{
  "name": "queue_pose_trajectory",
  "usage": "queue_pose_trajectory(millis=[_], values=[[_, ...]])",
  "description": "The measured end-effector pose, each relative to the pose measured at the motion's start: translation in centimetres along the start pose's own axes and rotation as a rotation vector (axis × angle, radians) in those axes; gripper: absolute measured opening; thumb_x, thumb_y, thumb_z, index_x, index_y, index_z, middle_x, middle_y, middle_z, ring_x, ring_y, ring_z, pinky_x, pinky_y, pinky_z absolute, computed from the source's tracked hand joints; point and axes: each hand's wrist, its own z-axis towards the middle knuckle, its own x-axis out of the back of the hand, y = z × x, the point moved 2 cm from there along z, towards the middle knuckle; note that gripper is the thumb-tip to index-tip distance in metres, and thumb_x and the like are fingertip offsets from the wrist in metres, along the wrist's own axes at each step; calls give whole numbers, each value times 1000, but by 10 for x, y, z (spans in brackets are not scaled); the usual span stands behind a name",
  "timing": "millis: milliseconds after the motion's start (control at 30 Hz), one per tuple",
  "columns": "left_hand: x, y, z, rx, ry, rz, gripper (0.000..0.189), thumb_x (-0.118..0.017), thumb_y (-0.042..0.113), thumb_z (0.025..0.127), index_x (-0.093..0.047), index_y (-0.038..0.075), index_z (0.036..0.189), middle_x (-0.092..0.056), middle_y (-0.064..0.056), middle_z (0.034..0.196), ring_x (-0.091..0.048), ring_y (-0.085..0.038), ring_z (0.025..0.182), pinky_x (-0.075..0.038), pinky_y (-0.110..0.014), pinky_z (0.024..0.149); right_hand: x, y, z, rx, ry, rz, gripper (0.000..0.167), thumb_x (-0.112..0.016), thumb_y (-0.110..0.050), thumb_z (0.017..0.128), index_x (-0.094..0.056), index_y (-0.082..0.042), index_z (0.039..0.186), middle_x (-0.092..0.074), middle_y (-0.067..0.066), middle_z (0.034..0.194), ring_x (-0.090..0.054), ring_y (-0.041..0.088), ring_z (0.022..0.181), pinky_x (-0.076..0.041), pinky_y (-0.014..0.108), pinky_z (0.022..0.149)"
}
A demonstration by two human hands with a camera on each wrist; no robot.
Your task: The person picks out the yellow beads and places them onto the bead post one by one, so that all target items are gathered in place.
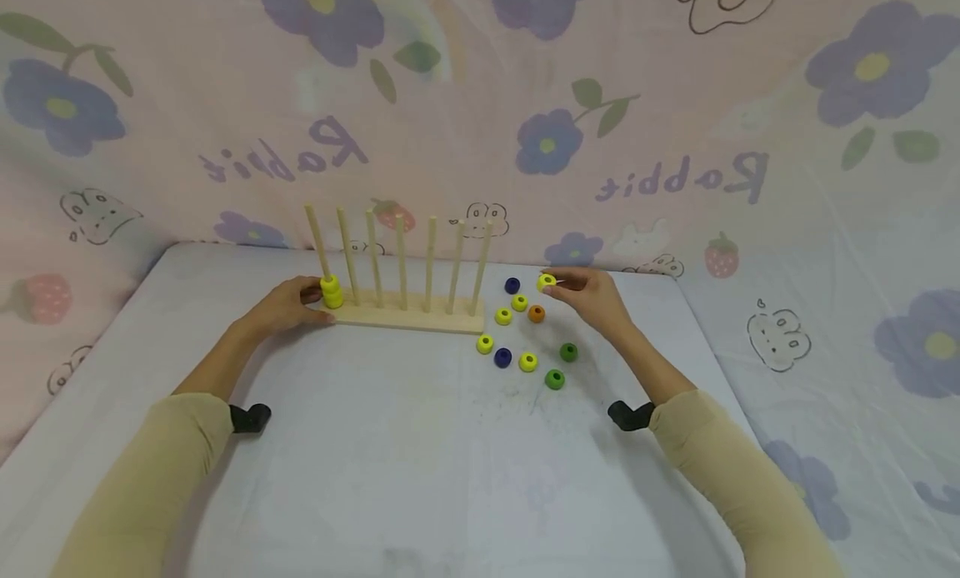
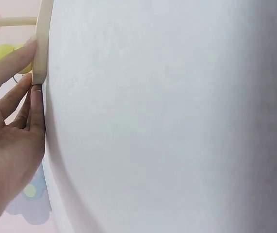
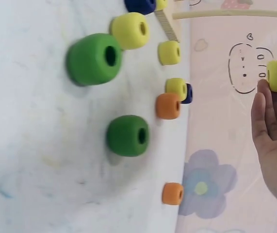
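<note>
A wooden peg stand (image 1: pixel 408 320) with several upright pegs stands on the table's far side. My left hand (image 1: pixel 287 305) grips the left end of its base; in the left wrist view the thumb (image 2: pixel 17 60) lies over the base and other fingers press against its end. Yellow beads (image 1: pixel 332 293) are stacked low on the leftmost peg, close by that hand. Right of the stand, my right hand (image 1: pixel 592 299) pinches another yellow bead (image 3: pixel 276 76) between thumb and fingertips, raised off the table with its hole showing in the head view.
Loose beads lie right of the stand: several yellow ones (image 1: pixel 528 362), two dark blue (image 1: pixel 503 358), two green (image 1: pixel 555 380) and an orange one (image 1: pixel 536 314). Another orange bead (image 3: pixel 172 194) shows in the right wrist view. A patterned cloth (image 1: pixel 450 103) hangs behind the white table (image 1: pixel 375 461).
</note>
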Motion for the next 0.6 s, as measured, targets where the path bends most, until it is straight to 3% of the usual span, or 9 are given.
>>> queue_pose_trajectory(millis=[400, 600], values=[[1, -1, 2, -28, -16, -3, 92, -82, 19, 83, -27, -12, 150, -34, -32, 151, -37, -44, 138, -29, -52, 117, 4, -31, 17, -30, -10, 4, 41, -76, -36, 88, -70, -17, 124, -73, 4, 113, -69, 19, 103, -56, 40, 92], [2, 0, 1, -17, -4, 27, 93, -83, 23, 83, -28, -11, 149, -37, -31, 149, -39, -43, 136, -30, -53, 116, 5, -46, 27, 16, -19, 36, 39, -75, -31, 90, -70, -15, 125, -72, 6, 114, -68, 20, 103, -57, 36, 89]])
